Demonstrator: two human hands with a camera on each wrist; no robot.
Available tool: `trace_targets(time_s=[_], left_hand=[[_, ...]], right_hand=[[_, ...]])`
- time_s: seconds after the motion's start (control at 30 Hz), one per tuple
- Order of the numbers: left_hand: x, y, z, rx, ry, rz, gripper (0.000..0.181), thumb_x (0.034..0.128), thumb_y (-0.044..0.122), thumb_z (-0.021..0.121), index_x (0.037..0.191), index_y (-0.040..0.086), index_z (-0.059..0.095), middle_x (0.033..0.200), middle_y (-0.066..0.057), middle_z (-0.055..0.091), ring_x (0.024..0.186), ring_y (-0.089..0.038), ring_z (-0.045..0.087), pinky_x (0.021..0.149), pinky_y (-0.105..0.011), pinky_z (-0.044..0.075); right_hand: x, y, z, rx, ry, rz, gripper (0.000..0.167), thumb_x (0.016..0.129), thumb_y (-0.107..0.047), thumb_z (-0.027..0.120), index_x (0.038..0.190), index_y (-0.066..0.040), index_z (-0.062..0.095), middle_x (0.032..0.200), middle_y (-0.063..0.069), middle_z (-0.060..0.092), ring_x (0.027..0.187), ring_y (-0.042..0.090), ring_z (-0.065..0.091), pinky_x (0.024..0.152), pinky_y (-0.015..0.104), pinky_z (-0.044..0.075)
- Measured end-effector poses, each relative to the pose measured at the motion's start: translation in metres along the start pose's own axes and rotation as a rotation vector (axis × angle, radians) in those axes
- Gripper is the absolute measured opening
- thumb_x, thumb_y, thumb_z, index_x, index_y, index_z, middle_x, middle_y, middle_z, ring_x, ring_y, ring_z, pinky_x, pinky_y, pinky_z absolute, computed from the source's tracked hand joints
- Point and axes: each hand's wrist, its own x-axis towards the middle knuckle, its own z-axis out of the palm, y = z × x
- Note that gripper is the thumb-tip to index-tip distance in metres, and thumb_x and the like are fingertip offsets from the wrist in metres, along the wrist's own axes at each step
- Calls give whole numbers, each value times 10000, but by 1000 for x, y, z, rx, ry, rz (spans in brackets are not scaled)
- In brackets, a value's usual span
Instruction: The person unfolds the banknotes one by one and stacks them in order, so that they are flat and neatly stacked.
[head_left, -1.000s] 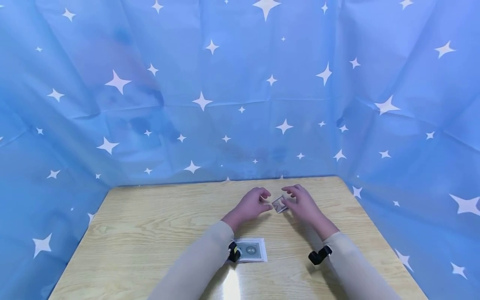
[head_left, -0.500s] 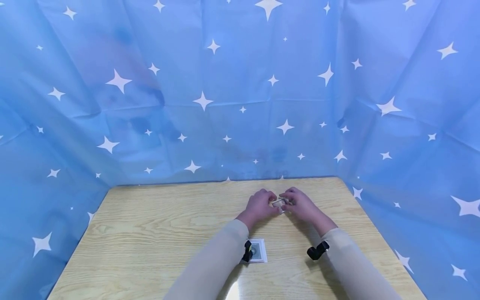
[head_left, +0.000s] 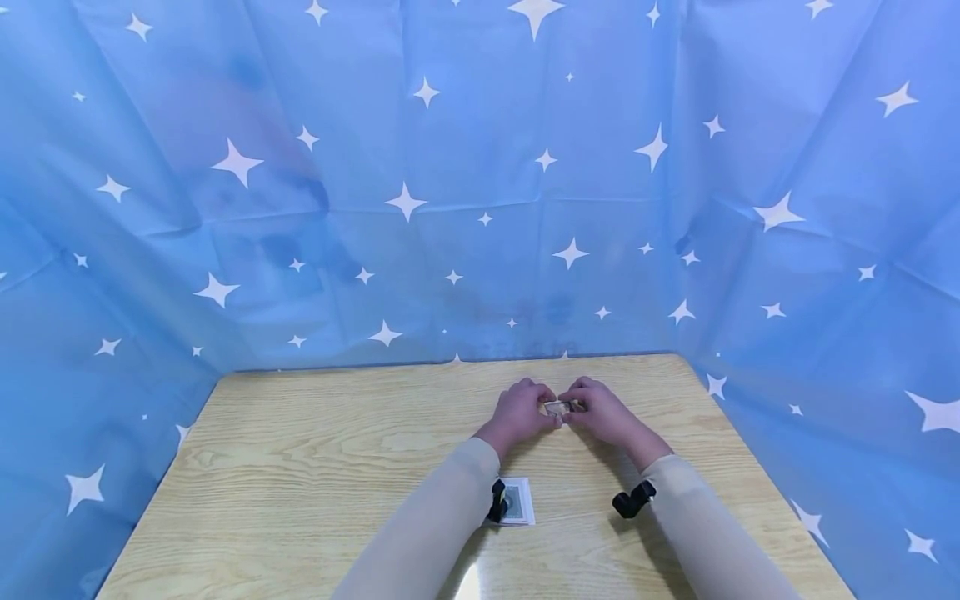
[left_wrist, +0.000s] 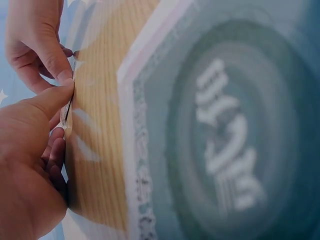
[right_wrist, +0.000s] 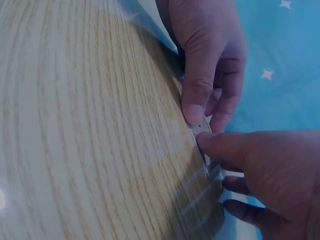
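Between my two hands, far back and right of the table's middle, is a small stack of printed paper notes (head_left: 557, 408). My left hand (head_left: 521, 408) pinches its left end with the thumb at the near side and the fingers behind. At the right end my right hand (head_left: 602, 411) holds it the same way. In the right wrist view the thin edge of the notes (right_wrist: 210, 167) shows beside both thumbs, close to the tabletop. Most of their face is covered by fingers.
Under my left wrist lies a larger green-and-white printed stack of paper notes (head_left: 517, 502), partly hidden by the black wrist camera (head_left: 497, 502). The wooden table (head_left: 315, 467) ends at a blue star-patterned curtain (head_left: 480, 283) at the back and both sides.
My left hand has moved right and taken hold of the left end of the small notes. The right hand stays at their other end, and the notes now lie straighter between them.
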Motion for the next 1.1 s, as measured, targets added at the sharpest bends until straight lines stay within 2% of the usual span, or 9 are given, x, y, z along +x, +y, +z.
trace_targets(time_s=[0.2, 0.37, 0.57, 0.7, 0.97, 1.1], left_hand=[[5, -4, 7, -18, 22, -10, 376, 957, 367, 900, 1272, 192, 791, 1104, 22, 640, 941, -130, 576, 947, -417, 484], [8, -9, 15, -22, 52, 7, 317, 936, 322, 915, 1206, 201, 801, 1074, 44, 638, 942, -128, 581, 935, -421, 481], [4, -3, 6, -37, 21, 9, 347, 951, 301, 910, 1247, 164, 790, 1094, 18, 660, 946, -131, 577, 951, -426, 488], [4, -1, 2, -62, -2, 0, 367, 960, 265, 906, 1280, 140, 777, 1111, -3, 683, 954, -121, 588, 953, -376, 511], [4, -1, 1, -225, -7, -25, 279, 976, 58, 842, 1249, 67, 783, 1134, -62, 697, 917, -118, 621, 843, -277, 554], [5, -3, 1, -252, -1, -24, 260, 975, 6, 819, 1224, 78, 799, 1161, -58, 728, 932, -107, 652, 853, -274, 570]], right_hand=[[2, 2, 1, -2, 5, -21, 301, 963, -57, 849, 1248, 17, 782, 1132, 114, 655, 965, 256, 611, 810, 372, 521], [2, 3, 2, 25, 10, 3, 252, 961, -67, 855, 1194, -3, 784, 1099, 102, 643, 933, 222, 593, 801, 368, 515], [1, 2, 3, 54, 2, 27, 271, 974, -70, 842, 1216, 10, 748, 1092, 108, 627, 933, 215, 581, 807, 382, 508], [0, 1, 3, 72, 0, 40, 275, 977, -68, 838, 1223, 10, 741, 1088, 117, 618, 949, 233, 580, 824, 398, 502], [-5, -2, 4, 103, 14, 39, 279, 973, -48, 840, 1230, 9, 748, 1138, 124, 642, 1011, 248, 602, 886, 409, 519], [-7, -2, 6, 119, 33, 31, 264, 964, -36, 846, 1209, 2, 756, 1133, 117, 664, 1007, 249, 604, 881, 403, 517]])
